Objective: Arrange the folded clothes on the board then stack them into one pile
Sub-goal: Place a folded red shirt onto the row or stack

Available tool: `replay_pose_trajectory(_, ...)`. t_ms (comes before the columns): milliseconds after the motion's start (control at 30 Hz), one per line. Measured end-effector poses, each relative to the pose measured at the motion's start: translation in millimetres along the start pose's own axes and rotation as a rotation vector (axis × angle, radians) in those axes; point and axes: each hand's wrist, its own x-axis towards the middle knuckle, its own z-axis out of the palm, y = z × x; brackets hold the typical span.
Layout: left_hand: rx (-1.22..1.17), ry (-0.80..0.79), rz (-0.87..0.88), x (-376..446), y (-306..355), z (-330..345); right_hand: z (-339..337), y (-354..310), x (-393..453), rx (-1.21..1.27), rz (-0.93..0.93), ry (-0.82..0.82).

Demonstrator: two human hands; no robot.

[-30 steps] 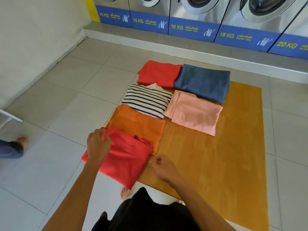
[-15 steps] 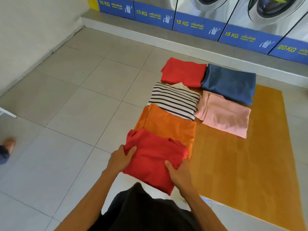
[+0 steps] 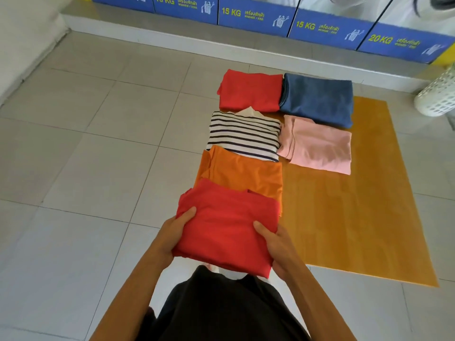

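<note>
I hold a folded red garment (image 3: 226, 227) by both sides, lifted over the near left corner of the yellow-brown board (image 3: 344, 217). My left hand (image 3: 176, 232) grips its left edge, my right hand (image 3: 273, 244) its right edge. Beyond it, in a column on the board, lie a folded orange garment (image 3: 241, 173), a black-and-white striped one (image 3: 243, 134) and another red one (image 3: 251, 91). To their right lie a blue garment (image 3: 317, 99) and a pink one (image 3: 317, 143). The held garment overlaps the orange one's near edge in view.
The board lies on a grey tiled floor (image 3: 98, 156). A row of washing machines with blue panels (image 3: 256, 13) stands on a raised step at the back. A white perforated laundry basket (image 3: 438, 94) sits at the far right. A wall runs along the left.
Both hands went from adjusting the red garment on the floor to gripping its two sides and raising it. The camera view swung left and downward.
</note>
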Motion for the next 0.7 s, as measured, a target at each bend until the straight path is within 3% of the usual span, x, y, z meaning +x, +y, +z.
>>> replay_pose_trajectory(333, -0.045, -0.048, 0.156, 14.7, 74.7, 13.6, -1.3, -86.4, 18.8, 0.0, -0.11, -0.051)
replay_pose_trajectory(700, 0.074, 0.012, 0.348, 83.2, 201.3, 61.3, -4.2, -203.5, 119.7, 0.021, -0.298, -0.008)
